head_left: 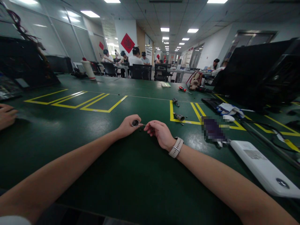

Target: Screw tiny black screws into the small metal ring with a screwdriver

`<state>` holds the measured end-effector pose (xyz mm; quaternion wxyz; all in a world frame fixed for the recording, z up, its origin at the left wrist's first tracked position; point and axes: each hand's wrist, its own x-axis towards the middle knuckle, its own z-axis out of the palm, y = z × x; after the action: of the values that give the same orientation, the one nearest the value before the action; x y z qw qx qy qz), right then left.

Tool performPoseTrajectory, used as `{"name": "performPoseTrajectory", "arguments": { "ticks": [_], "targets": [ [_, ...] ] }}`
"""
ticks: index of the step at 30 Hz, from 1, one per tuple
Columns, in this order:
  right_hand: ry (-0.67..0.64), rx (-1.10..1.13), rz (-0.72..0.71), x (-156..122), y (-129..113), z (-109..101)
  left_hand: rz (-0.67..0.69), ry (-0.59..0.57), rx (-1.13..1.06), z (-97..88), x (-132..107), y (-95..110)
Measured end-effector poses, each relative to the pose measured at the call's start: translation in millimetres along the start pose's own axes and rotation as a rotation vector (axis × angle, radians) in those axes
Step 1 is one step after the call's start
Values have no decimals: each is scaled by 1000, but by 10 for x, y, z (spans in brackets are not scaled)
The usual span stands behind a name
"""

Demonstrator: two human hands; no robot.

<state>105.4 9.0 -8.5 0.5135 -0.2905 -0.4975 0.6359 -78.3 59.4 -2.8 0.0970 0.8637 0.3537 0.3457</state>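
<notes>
My left hand (pixel 127 126) is closed around a small metal cylinder (pixel 135 123), its round, ringed end facing me. My right hand (pixel 160 132), with a watch on its wrist, pinches a thin metal rod (pixel 142 124) that reaches across to the cylinder's side. What kind of tool the rod is cannot be made out, and its end in my fingers is hidden. A tiny dark piece (pixel 140 130) lies on the table just below the cylinder. To the right, inside the yellow tape, lie two similar metal parts, a nearer cylinder (pixel 179 117) and a farther one (pixel 175 102).
A red-handled screwdriver (pixel 184 89) lies farther back on the green table (pixel 112 175). At right are a white power bank (pixel 260 168), a pixelated dark object (pixel 214 129), gloves (pixel 228 110) and cables. Another person's hand (pixel 7 116) rests at the left edge. Black cases flank the table.
</notes>
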Motion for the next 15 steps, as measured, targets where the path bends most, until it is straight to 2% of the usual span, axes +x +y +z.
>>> {"name": "performPoseTrajectory", "arguments": {
  "ticks": [3,8,15],
  "targets": [
    [11,16,8,-1,-17,8,-5,0,-18,8,5,-14],
    [15,32,4,6,-2,12,2,-4,80,32,8,-41],
    [116,26,-56,4,31,3,-72,-19,228,29,16,-58]
  ]
}}
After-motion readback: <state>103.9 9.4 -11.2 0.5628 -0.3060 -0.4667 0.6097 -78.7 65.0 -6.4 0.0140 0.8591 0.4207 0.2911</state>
